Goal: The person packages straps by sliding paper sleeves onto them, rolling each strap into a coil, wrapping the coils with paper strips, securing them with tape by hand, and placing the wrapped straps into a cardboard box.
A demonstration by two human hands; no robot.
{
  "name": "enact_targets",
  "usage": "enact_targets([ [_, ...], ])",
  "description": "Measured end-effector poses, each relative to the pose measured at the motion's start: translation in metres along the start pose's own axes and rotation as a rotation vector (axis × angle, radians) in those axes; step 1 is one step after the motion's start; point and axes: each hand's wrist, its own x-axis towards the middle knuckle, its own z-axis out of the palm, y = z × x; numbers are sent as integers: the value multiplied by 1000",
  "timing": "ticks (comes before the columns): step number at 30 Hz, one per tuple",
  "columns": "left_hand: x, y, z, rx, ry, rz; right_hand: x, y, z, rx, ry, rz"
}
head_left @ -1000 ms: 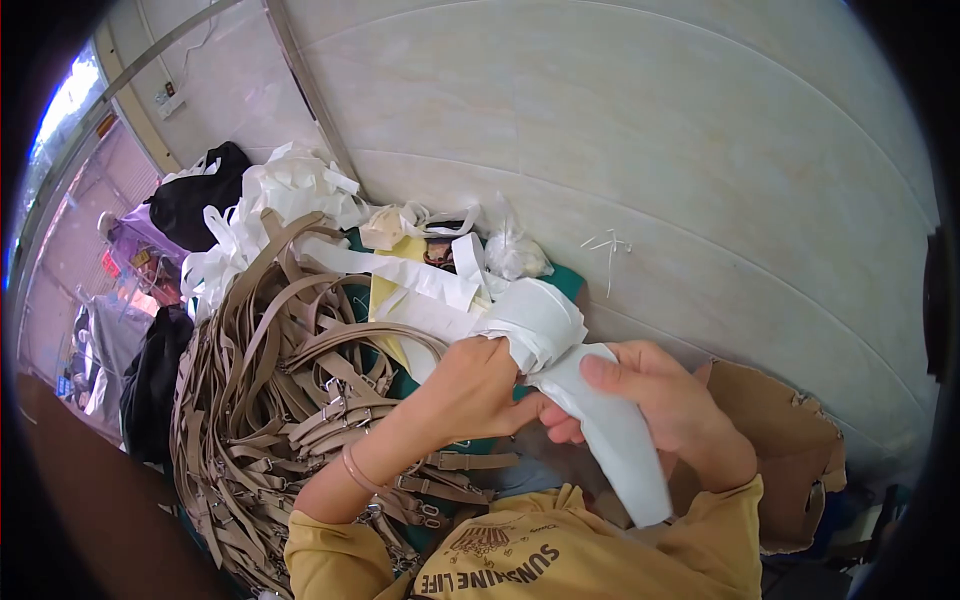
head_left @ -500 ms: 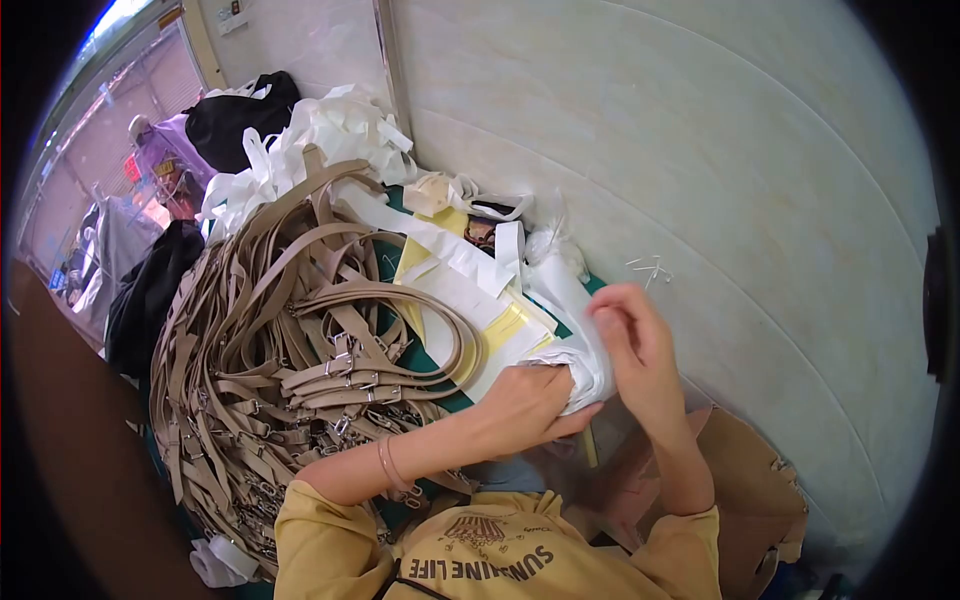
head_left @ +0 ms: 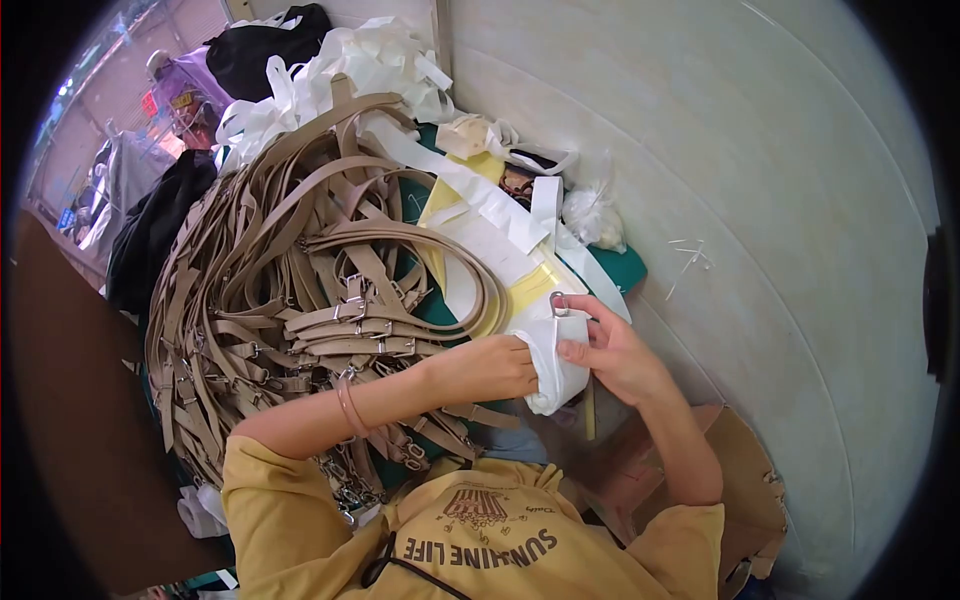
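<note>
Pinched by the right hand, the white wrapped roll looks light and soft, best held round its layers; whether the left hand grips its left edge, I can't tell. Buckled straps lie left, a plastic bag farther off.

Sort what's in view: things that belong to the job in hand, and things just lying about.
In the job:
- Left hand, right hand
- White bundle, metal ring at its top
- Probably beige buckled straps, white strips

Seemingly lying about:
- Black cloth
- Clear plastic bag
- Torn cardboard box
</note>
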Motion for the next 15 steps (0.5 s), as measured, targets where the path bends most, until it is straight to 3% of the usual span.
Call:
enact_targets([
  [1, -2, 3, 6, 25, 2, -70, 0, 1, 6, 0, -2, 2],
  [3, 0, 11, 10, 29, 0, -184, 1, 6, 25, 8, 184, -257],
  [5, 0, 15, 12, 43, 1, -308, 4, 13, 36, -83, 242, -332],
  [7, -8, 17, 12, -360, 137, -428, 0, 13, 50, -56, 339, -439],
  [14, -2, 69, 11, -718, 545, -912, 0, 12, 68, 93, 262, -429],
  [15, -1, 64, -4, -772, 477, -897, 1, 10, 67, 56, 233, -397],
])
